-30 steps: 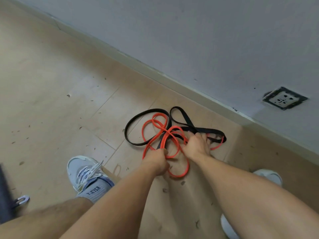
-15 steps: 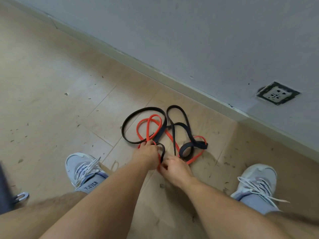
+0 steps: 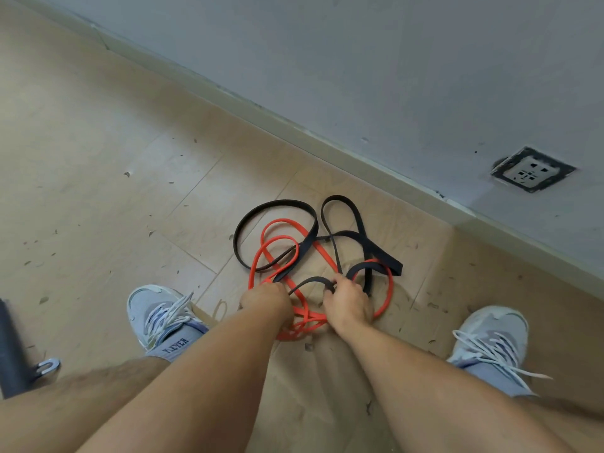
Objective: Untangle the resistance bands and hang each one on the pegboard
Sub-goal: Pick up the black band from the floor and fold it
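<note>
On tiled floor (image 3: 98, 197) near wall, orange band (image 3: 330, 255) and black band (image 3: 281, 204) lie tangled between two sneakers. Both arms reach down. Left hand (image 3: 266, 299) grips orange band; right hand (image 3: 348, 302) pinches black band's loop, fingers curled.

The only lettering that shows is on the left sock (image 3: 178, 346), just above the shoe collar: dark capitals that run slantwise and read roughly "YEYER", though the first letters are blurred and cannot be told for sure. The wall socket (image 3: 531, 171) shows only its slot holes, no legible marking. No brand can be read on either shoe.
</note>
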Demonstrator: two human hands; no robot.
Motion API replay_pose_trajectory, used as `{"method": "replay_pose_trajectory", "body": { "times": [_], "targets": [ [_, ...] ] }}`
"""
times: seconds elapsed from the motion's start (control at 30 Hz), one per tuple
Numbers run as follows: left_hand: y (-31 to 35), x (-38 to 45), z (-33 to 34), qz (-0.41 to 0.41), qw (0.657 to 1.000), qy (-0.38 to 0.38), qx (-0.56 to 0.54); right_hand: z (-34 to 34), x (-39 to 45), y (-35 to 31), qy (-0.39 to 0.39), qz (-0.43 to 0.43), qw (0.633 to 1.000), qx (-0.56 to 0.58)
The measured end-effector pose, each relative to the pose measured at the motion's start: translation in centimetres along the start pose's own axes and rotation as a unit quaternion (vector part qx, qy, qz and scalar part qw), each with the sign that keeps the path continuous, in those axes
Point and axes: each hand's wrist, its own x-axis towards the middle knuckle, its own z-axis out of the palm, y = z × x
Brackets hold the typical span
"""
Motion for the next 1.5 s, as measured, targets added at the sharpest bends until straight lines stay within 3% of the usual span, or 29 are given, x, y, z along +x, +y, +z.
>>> {"method": "replay_pose_trajectory", "body": {
  "times": [0.1,0.23,0.33,0.43,0.5,0.6,0.77,0.87,0.97,1.0,1.17,1.27,1.5],
  "targets": [
    [0.0,0.2,-0.4,-0.017,0.997,-0.028,-0.066,-0.2,0.2,-0.7,0.048,-0.007,0.990,0.131],
    [-0.1,-0.1,-1.1,-0.030,0.994,-0.041,-0.093,-1.7,1.7,-2.6,0.132,0.097,0.912,0.375],
    [0.3,-0.7,-2.1,-0.036,0.986,-0.038,-0.156,-5.2,2.0,-3.8,0.163,0.068,0.880,0.441],
    [1.2,-2.3,-4.5,0.015,0.968,0.136,-0.212,-10.0,1.9,-4.7,0.188,-0.031,0.896,0.400],
    [2.1,-3.7,-6.6,0.104,0.927,0.231,-0.277,-13.6,1.5,-5.3,0.183,-0.109,0.909,0.359],
    [3.4,-5.9,-9.9,0.198,0.870,0.297,-0.340,-18.6,-0.2,-5.7,0.171,-0.193,0.922,0.288],
    [3.3,-10.9,-13.8,0.216,0.827,0.407,-0.322,-27.0,-4.9,-5.5,0.148,-0.294,0.925,0.191],
    [2.9,-14.2,-16.6,0.284,0.833,0.349,-0.323,-32.1,-8.5,-6.2,0.088,-0.304,0.930,0.185],
    [3.2,-18.3,-19.4,0.378,0.830,0.131,-0.390,-36.2,-11.6,-6.8,0.089,-0.316,0.925,0.193],
    [3.6,-19.7,-20.1,0.401,0.824,0.095,-0.389,-37.1,-12.3,-6.9,0.096,-0.323,0.919,0.203],
    [4.6,-25.3,-22.4,0.445,0.828,0.126,-0.318,-39.3,-14.1,-7.4,0.134,-0.384,0.884,0.231],
    [4.2,-26.2,-22.5,0.453,0.831,0.124,-0.296,-38.7,-13.7,-7.0,0.120,-0.391,0.885,0.222],
    [3.6,-23.0,-19.1,0.405,0.806,0.153,-0.405,-35.6,-11.9,-6.5,0.042,-0.353,0.880,0.316]
  ]
}}
